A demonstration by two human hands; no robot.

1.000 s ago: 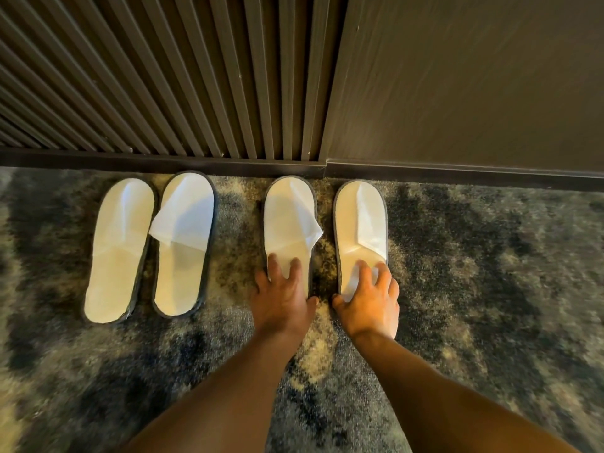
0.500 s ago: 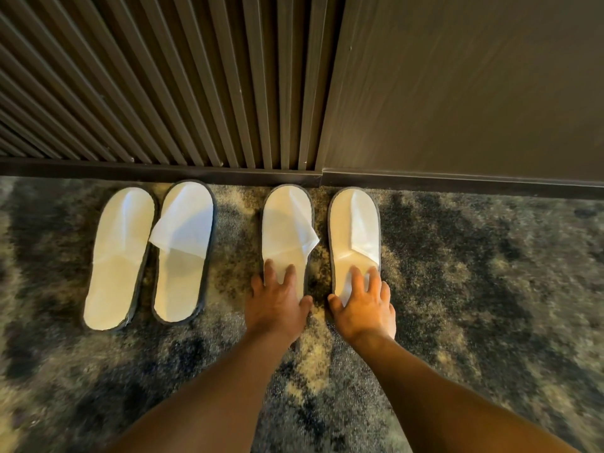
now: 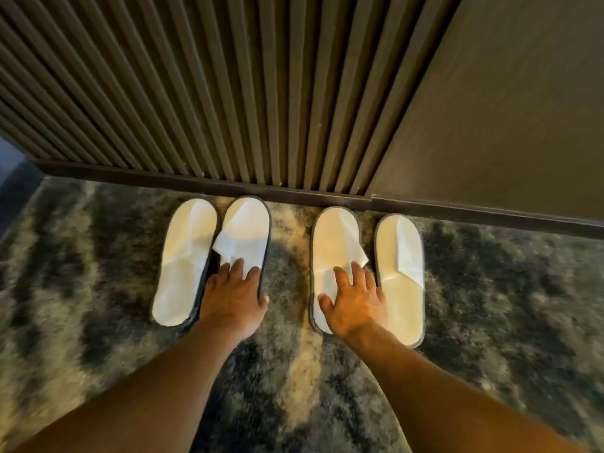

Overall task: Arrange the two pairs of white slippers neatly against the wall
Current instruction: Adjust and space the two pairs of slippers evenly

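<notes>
Two pairs of flat white slippers with dark edging lie on the carpet, toes toward the wall. The left pair is a slipper (image 3: 184, 259) and its partner (image 3: 248, 230), whose upper is folded askew. My left hand (image 3: 233, 297) lies flat on that partner's heel, fingers spread. The right pair is a slipper (image 3: 333, 240) with a loose folded upper and the far-right slipper (image 3: 400, 279). My right hand (image 3: 354, 300) rests flat on the heel half of the right pair's left slipper, fingers spread. Neither hand grips anything.
A dark baseboard (image 3: 202, 179) runs under a ribbed slatted wall panel (image 3: 212, 86) and a smooth dark panel (image 3: 510, 109) at the right. Mottled grey and beige carpet (image 3: 490, 322) covers the floor around the slippers.
My left hand has moved from the right pair over to the left pair's inner slipper. My right hand shifted from the far-right slipper to its neighbour. The view has swung left.
</notes>
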